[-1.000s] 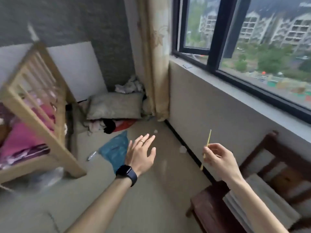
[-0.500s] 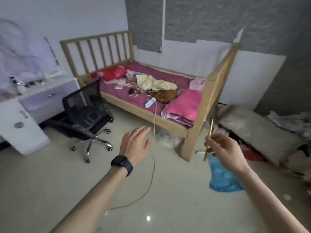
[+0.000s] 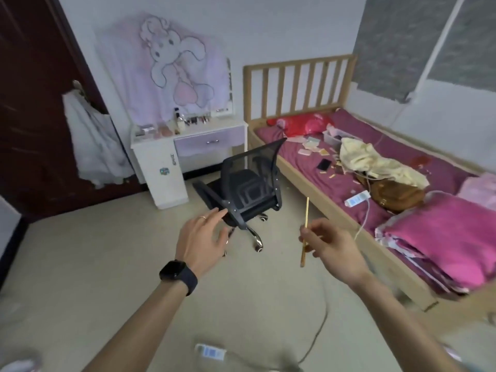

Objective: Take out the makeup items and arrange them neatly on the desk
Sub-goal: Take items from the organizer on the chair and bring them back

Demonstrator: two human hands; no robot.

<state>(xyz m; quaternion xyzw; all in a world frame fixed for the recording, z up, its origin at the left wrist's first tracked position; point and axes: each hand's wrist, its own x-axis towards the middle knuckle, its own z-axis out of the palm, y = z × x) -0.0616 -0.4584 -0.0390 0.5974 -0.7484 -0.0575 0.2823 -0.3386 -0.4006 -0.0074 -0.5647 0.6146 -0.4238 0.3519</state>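
Hands are raised in the foreground. The left hand (image 3: pixel 200 242) is held open, fingers spread and relaxed, with nothing in it. A thin yellow stick (image 3: pixel 305 232) is pinched upright between thumb and fingertips of the right hand (image 3: pixel 331 244).

Since half a second ago the view is swung leftward off the bed (image 3: pixel 298 63), now placed at two o'clock. The white desk (image 3: pixel 161 167) is brought fully into sight at eleven o'clock, past the black chair (image 3: pixel 247 189) at twelve. The stick is therefore judged to be on its way to the desk, where small bottles (image 3: pixel 188 120) are already lined along the back.

What the stick is cannot be made out. The bottles are blurred, and the brown bag (image 3: pixel 397 194) on the bed is half covered by a cream cloth (image 3: pixel 375 159).
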